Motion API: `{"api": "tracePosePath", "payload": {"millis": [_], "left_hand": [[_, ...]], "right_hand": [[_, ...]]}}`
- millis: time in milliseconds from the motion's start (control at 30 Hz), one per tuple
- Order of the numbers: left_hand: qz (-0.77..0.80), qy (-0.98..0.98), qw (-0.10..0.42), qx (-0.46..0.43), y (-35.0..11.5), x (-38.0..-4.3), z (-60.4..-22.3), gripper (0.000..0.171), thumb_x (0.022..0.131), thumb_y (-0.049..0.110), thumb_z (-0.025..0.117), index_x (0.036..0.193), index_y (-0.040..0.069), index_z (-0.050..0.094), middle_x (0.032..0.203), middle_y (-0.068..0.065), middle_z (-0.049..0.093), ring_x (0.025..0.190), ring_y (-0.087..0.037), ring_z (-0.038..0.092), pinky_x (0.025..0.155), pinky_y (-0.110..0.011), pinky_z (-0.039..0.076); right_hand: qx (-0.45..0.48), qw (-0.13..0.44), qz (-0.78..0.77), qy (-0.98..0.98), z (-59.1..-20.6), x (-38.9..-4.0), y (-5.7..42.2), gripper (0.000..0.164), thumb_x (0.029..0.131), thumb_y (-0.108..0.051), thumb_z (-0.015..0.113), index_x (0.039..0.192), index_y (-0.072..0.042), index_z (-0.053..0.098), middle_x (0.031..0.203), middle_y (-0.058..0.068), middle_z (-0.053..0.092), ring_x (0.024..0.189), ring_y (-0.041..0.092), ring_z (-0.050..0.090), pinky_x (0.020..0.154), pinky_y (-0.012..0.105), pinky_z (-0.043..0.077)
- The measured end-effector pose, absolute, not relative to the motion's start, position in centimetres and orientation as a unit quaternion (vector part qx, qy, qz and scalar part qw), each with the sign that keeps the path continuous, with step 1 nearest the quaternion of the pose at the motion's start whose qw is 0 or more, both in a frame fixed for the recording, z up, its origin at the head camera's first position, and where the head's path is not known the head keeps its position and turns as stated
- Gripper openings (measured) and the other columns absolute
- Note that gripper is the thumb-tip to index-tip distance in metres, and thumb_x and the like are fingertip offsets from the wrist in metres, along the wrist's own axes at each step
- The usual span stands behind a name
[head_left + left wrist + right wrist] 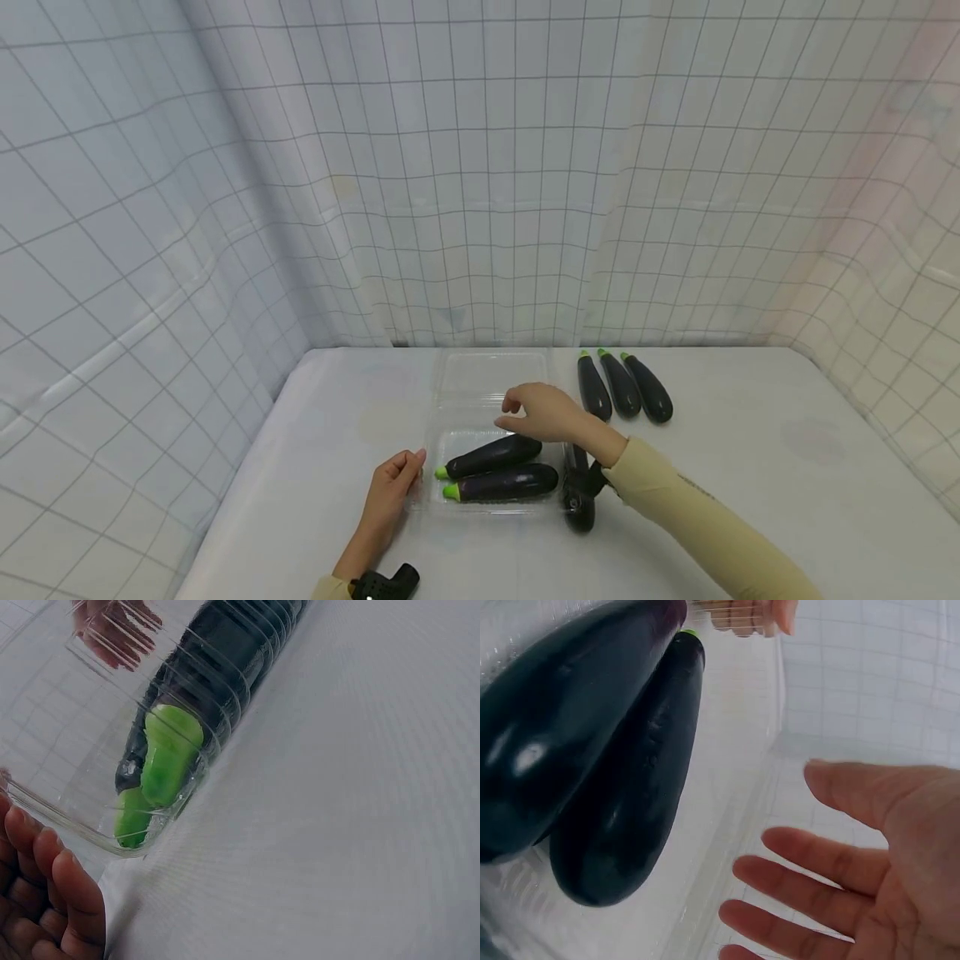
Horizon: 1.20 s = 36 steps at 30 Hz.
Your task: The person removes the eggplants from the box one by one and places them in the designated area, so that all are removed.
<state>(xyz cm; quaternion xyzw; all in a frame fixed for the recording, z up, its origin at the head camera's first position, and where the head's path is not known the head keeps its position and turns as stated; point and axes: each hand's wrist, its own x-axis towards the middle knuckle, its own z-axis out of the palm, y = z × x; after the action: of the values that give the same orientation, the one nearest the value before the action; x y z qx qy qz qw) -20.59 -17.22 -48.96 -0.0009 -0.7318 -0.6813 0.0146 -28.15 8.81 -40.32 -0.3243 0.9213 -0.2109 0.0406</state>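
Note:
Two dark eggplants, a rear one (495, 456) and a front one (508, 483), lie side by side in a clear plastic container (480, 509), green stem ends to the left. My left hand (395, 479) holds the container's left rim; in the left wrist view its curled fingers (71, 892) are right at the outer wall. Above the container's back right part is my right hand (542, 412), thumb and fingers apart with nothing between them. The right wrist view shows its spread fingers (802, 892) beside the eggplants. The container's lid (492, 377) lies folded back.
Another eggplant (579, 512) lies along the container's right side, partly hidden under my right wrist. Three more eggplants (621, 387) lie in a row at the table's back right. A white grid-patterned curtain (480, 208) hangs behind the white table (735, 450).

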Motion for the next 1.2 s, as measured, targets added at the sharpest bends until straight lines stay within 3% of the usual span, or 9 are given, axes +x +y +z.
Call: {"api": "tracePosePath", "payload": {"millis": [233, 533, 800, 1067, 1200], "left_hand": [[-0.685, -0.728, 0.014, -0.006, -17.1, -20.7, -49.2, 0.035, 0.098, 0.022, 0.056, 0.073, -0.002, 0.049, 0.062, 0.001, 0.039, 0.061, -0.011, 0.039, 0.058, -0.024, 0.034], [-0.685, -0.728, 0.014, -0.009, -16.7, -20.6, -49.2, 0.034, 0.098, 0.022, 0.056, 0.072, 0.0, 0.049, 0.062, 0.001, 0.04, 0.06, -0.011, 0.038, 0.057, -0.023, 0.032], [-0.683, -0.73, 0.021, -0.01, -16.9, -20.7, -49.1, 0.035, 0.098, 0.021, 0.056, 0.071, -0.001, 0.049, 0.061, 0.001, 0.04, 0.059, -0.011, 0.039, 0.057, -0.024, 0.033], [-0.681, -0.732, 0.014, 0.002, -17.2, -20.8, -49.0, 0.036, 0.098, 0.022, 0.056, 0.072, -0.001, 0.049, 0.063, 0.0, 0.041, 0.062, -0.013, 0.04, 0.058, -0.024, 0.033], [-0.681, -0.732, 0.01, 0.007, -17.2, -20.7, -49.0, 0.035, 0.098, 0.022, 0.055, 0.072, 0.0, 0.049, 0.063, 0.0, 0.041, 0.062, -0.012, 0.04, 0.059, -0.024, 0.034]], "right_hand": [[-0.364, 0.155, -0.154, 0.905, -41.2, -29.3, 6.7, 0.039, 0.091, -0.033, 0.065, 0.117, -0.004, 0.063, 0.113, 0.011, 0.062, 0.106, 0.028, 0.057, 0.09, 0.04, 0.043], [-0.35, 0.204, -0.113, 0.907, -42.6, -29.5, 5.8, 0.051, 0.089, -0.046, 0.063, 0.123, -0.008, 0.059, 0.114, 0.006, 0.059, 0.105, 0.02, 0.056, 0.089, 0.034, 0.043], [-0.337, 0.116, -0.212, 0.91, -41.6, -29.1, 8.2, 0.044, 0.094, -0.039, 0.058, 0.119, -0.003, 0.061, 0.111, 0.01, 0.062, 0.102, 0.024, 0.058, 0.086, 0.04, 0.045], [-0.213, -0.056, -0.309, 0.925, -41.9, -28.3, 12.4, 0.026, 0.093, -0.037, 0.06, 0.093, -0.011, 0.067, 0.083, -0.002, 0.063, 0.067, 0.01, 0.055, 0.058, 0.031, 0.045], [-0.148, -0.092, -0.316, 0.933, -43.0, -28.1, 14.8, 0.026, 0.092, -0.034, 0.062, 0.087, -0.009, 0.063, 0.077, 0.0, 0.062, 0.06, 0.012, 0.053, 0.055, 0.032, 0.043]]}}
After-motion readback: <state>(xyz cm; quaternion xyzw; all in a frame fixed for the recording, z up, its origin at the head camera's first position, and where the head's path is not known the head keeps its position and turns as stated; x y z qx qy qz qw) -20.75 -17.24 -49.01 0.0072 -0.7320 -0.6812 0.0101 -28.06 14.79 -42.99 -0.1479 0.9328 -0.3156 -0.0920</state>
